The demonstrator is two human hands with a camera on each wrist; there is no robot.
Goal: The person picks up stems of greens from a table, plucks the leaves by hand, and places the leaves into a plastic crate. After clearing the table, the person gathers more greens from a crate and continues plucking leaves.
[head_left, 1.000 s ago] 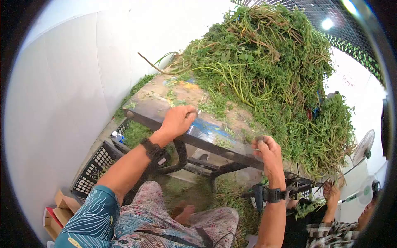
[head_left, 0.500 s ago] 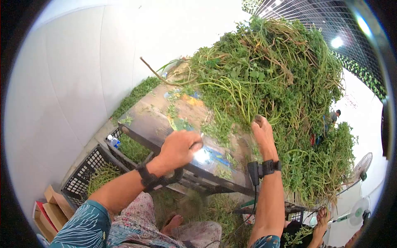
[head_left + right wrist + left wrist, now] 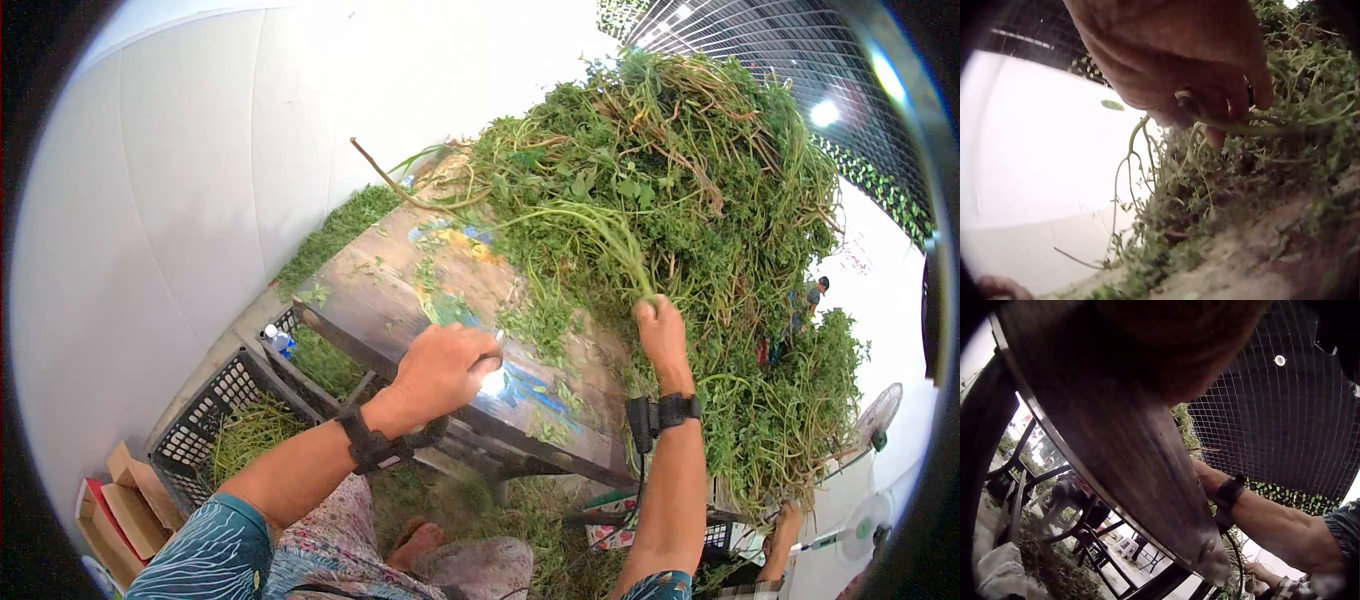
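Observation:
My right hand pinches the lower ends of a bunch of long green leafy stems at the edge of a big heap of greens. In the right wrist view a stem runs out from under the curled fingers. My left hand is over the near edge of the wooden table, fingers curled in, with a small pale object showing at the fingertips; I cannot tell what it is. The left wrist view shows the table's dark side close up, the hand in shadow above.
Loose leaves and a bent brown stalk lie on the table. Below left stand a black crate with stems, a bottle and cardboard boxes. Another person's hand is at the lower right, near fans.
My right hand has moved from the table's near edge up to the heap and taken hold of green stems. The left hand stays near the table edge; the head view has shifted slightly.

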